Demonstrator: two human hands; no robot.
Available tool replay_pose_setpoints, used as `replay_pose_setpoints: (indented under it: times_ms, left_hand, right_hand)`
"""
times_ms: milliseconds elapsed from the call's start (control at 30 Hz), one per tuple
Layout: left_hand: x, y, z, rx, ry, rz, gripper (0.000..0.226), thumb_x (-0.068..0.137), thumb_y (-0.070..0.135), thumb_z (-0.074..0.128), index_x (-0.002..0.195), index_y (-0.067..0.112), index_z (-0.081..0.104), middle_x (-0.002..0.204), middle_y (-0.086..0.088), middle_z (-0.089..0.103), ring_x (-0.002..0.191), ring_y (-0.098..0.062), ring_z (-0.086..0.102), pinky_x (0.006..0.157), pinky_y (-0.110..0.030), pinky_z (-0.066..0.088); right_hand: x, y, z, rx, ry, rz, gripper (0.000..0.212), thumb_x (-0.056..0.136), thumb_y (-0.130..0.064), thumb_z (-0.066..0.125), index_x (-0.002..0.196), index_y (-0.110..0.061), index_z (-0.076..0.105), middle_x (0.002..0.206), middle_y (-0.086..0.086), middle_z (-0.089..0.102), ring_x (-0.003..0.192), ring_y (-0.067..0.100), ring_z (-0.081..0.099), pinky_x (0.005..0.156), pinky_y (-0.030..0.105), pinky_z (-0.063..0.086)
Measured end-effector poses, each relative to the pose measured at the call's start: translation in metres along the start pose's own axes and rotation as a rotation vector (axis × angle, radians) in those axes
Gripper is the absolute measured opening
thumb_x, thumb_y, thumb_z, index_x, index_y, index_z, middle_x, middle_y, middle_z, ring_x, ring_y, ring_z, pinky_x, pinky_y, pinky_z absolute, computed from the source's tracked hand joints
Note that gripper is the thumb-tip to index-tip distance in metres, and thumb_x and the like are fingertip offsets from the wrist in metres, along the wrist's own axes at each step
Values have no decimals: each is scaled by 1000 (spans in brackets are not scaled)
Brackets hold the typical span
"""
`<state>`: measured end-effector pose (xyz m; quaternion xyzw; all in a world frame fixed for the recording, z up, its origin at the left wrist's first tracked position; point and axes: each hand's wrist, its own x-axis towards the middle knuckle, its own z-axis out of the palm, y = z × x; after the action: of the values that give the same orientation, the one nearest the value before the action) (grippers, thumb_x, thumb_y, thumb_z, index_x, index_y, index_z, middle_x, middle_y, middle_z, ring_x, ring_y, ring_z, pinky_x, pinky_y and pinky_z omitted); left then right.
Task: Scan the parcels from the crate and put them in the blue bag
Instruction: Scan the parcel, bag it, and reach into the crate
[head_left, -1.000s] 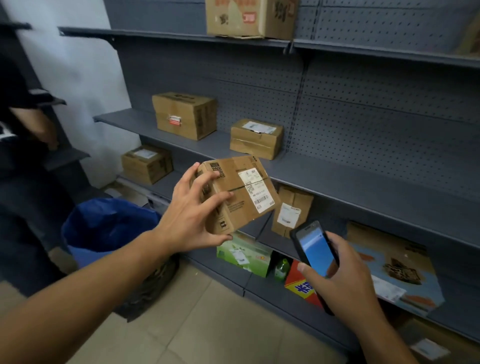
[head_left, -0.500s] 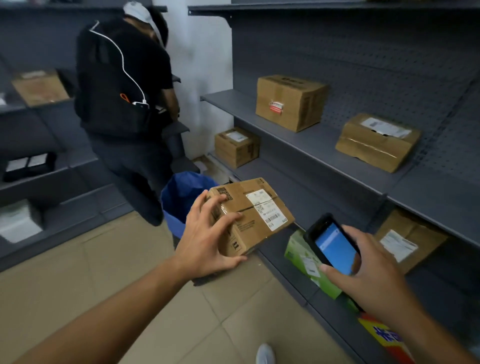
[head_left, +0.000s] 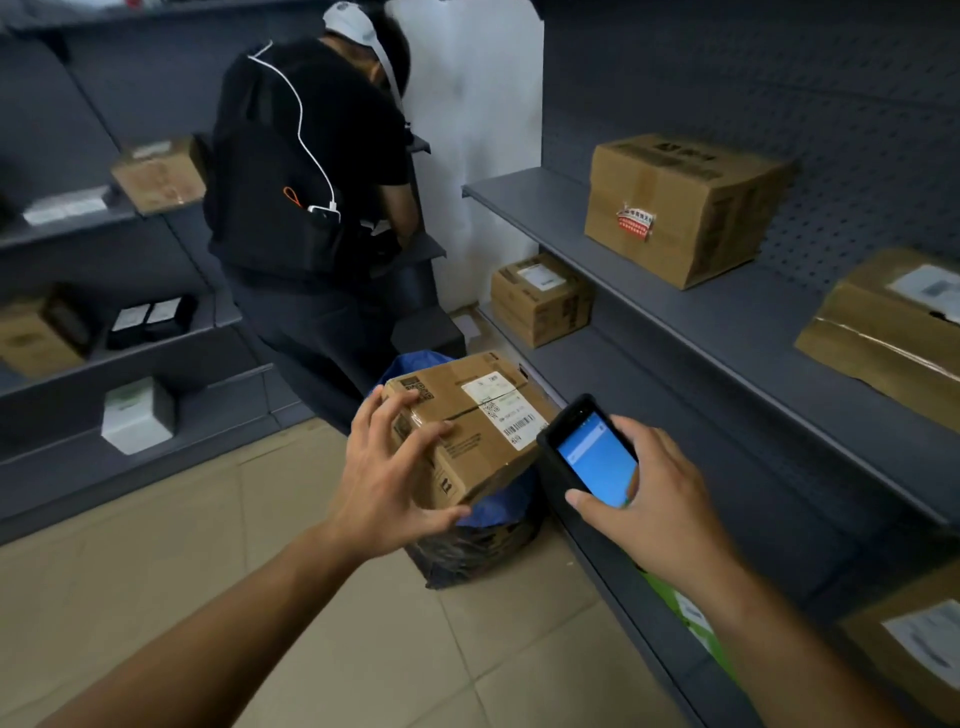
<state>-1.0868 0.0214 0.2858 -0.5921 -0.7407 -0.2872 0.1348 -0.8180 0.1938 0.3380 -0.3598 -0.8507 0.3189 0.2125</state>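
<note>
A small cardboard parcel (head_left: 470, 421) with a white barcode label on top is gripped by my left hand (head_left: 387, 483) from its near left side. It hangs directly over the blue bag (head_left: 498, 506), which stands on the floor against the shelving; only parts of the bag's blue rim and its dark lower part show. My right hand (head_left: 654, 493) holds a black handheld scanner (head_left: 589, 452) with a lit blue screen, just right of the parcel. No crate is in view.
A person in black (head_left: 306, 171) stands bent over a shelf just beyond the bag. Grey shelving (head_left: 727, 322) runs along the right with several cardboard boxes (head_left: 680, 208); more shelves (head_left: 130, 364) with boxes line the left. Tan tiled floor (head_left: 156, 571) lies between.
My view has swung left and down, from the right-hand shelves to the aisle and the person. My left hand has carried the parcel over the blue bag. The scanner stays beside it.
</note>
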Motion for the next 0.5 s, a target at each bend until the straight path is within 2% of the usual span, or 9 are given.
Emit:
replay_pose_setpoints:
  times_ms: [200, 400, 500]
  left_hand:
    - [14, -30, 13, 29, -25, -151, 91, 70, 83, 68, 139, 23, 60, 159, -14, 29, 153, -42, 13, 116, -70, 26]
    - [21, -92, 34, 67, -124, -255, 90, 67, 82, 70, 138, 27, 59, 159, -12, 29, 150, -43, 18, 116, -68, 26]
    - [30, -133, 48, 71, -169, -277, 91, 67, 85, 68, 138, 30, 57, 159, -11, 28, 148, -42, 19, 116, -68, 28]
  right_hand:
    - [45, 19, 14, 1, -48, 30, 84, 58, -64, 73, 131, -39, 40, 111, -14, 47, 97, 6, 52, 69, 21, 49]
    - [72, 26, 48, -5, -106, 144, 83, 61, -60, 75, 134, -36, 43, 118, -11, 50, 96, 14, 55, 78, 39, 54]
    - [84, 23, 68, -30, -141, 211, 85, 65, -56, 78, 138, -35, 39, 121, -11, 49, 101, 16, 54, 83, 42, 53]
